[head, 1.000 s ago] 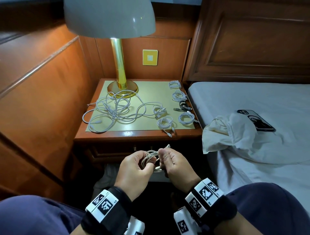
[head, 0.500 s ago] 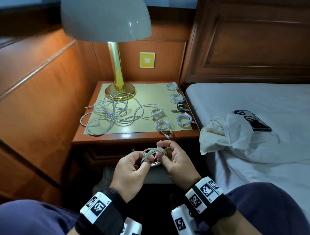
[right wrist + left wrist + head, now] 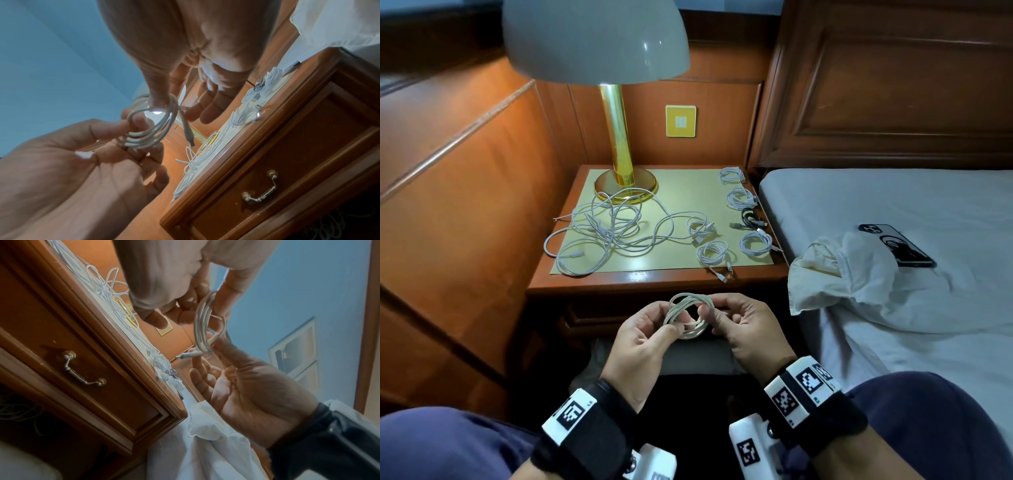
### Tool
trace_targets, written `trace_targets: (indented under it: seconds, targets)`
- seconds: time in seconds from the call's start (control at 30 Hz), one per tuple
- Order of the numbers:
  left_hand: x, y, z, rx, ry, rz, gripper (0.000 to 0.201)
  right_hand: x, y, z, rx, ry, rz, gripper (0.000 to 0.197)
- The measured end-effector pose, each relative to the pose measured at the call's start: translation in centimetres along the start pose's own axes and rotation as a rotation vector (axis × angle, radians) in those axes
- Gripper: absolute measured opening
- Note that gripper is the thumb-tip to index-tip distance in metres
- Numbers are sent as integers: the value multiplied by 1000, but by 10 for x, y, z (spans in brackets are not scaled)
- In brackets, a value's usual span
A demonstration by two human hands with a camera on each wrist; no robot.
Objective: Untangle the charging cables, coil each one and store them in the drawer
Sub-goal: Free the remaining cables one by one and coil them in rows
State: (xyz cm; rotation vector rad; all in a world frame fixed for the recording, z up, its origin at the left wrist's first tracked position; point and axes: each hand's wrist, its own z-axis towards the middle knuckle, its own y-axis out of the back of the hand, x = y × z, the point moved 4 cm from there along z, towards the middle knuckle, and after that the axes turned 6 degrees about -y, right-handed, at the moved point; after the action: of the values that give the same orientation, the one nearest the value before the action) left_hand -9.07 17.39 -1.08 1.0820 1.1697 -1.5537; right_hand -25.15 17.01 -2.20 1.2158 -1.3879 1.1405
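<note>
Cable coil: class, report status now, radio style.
Left hand and right hand both pinch coiled cable. Drawer shut. Tangle remains on nightstand.

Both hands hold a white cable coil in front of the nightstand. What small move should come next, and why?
Probably tuck the loose plug end around the coil to lock it. Left hand and right hand pinch opposite sides, the loops look complete, and only that short tail hangs free. The drawer is closed.

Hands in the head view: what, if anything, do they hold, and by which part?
Both hold one coiled white cable: left hand pinches the loop's left side, right hand pinches its right side.
</note>
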Motion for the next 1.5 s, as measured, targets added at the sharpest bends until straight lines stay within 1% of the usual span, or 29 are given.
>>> trace_targets:
  seconds: [0.03,0.07,0.13,0.23,0.27,0.33,0.4,0.47,0.53,0.6,0.7,0.77,0.83,0.87,0.93,1.0,1.13,1.17,1.23,1.33,1.43,1.5]
  targets:
    - [0,0,0,4,9,-28,8,-1,-1,0,19,-15,22,18]
    - [0,-1,0,12,22,-58,12,-1,-2,-1,19,-17,24,18]
    - [-1,-1,0,28,61,-111,17,1,-1,-2,-2,12,4,17]
    - [-2,-2,-2,61,105,-139,8,5,3,-4,-57,64,-44,8]
    - [-2,-2,-2,77,108,-123,9,7,4,-5,-68,79,-62,6]
    - [-2,-3,-2,82,103,-72,18,10,6,-7,-86,115,-96,5]
    - [2,-1,-2,38,99,-23,27,12,6,-8,-105,141,-104,7]
    - [6,0,-1,18,86,76,25,13,4,-10,-114,158,-92,8]
    - [8,2,0,34,86,169,23,13,3,-10,-123,167,-97,6]
    - [9,4,1,38,123,192,12,14,4,-10,-123,167,-93,5]
    - [6,6,2,-40,152,155,12,16,1,-12,-84,189,-122,3]
    - [3,9,2,-89,136,127,20,16,-1,-13,-68,211,-154,4]
    - [3,13,4,-139,105,114,30,15,-1,-11,-59,189,-91,6]
    - [3,15,4,-169,92,119,31,14,0,-10,-55,170,-45,6]
    - [1,20,6,-220,79,158,29,14,1,-8,-50,143,17,5]
    - [0,23,7,-228,71,219,23,14,3,-8,-52,128,35,3]
    - [3,32,9,-202,55,470,17,15,4,-9,-35,91,103,14]
    - [4,34,9,-212,60,497,15,16,4,-9,-20,77,126,17]
    - [5,34,7,-237,76,418,12,15,2,-10,12,53,184,18]
    - [4,27,5,-242,125,194,9,12,-3,-11,43,29,245,14]
    - [7,23,3,-273,189,-56,6,10,-4,-11,17,-23,228,12]
    - [8,24,3,-298,181,-107,7,8,-5,-10,9,-35,180,15]
